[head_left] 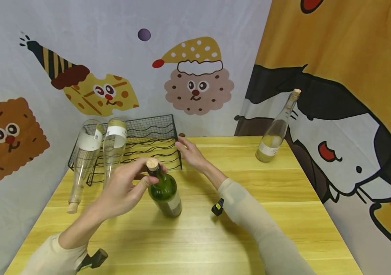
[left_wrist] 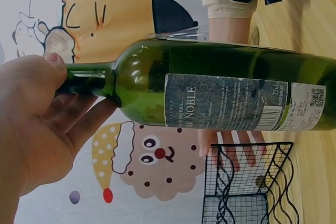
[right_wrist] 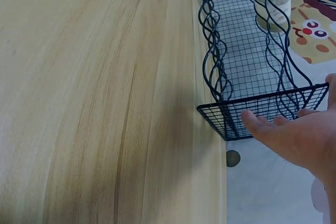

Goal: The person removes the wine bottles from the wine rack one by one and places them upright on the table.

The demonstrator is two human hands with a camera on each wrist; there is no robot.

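Observation:
My left hand (head_left: 123, 187) grips a green wine bottle (head_left: 166, 191) by its neck, thumb and fingers around it just below the cork (head_left: 152, 164). The bottle stands nearly upright with a slight tilt, its base low over the table in front of the rack. A dark printed label (left_wrist: 226, 100) faces the left wrist camera. With its fingers extended, my right hand (head_left: 193, 154) rests at the right end of the black wire rack (head_left: 150, 126). In the right wrist view that hand (right_wrist: 299, 142) lies against the rack's mesh end panel (right_wrist: 262, 109).
Two clear bottles, one at far left (head_left: 88, 145) and one beside it (head_left: 115, 143), lie in the rack with necks toward me. Another clear corked bottle (head_left: 271, 143) stands at the table's back right. Patterned cloth (head_left: 112, 38) hangs behind the wooden table (head_left: 195, 244).

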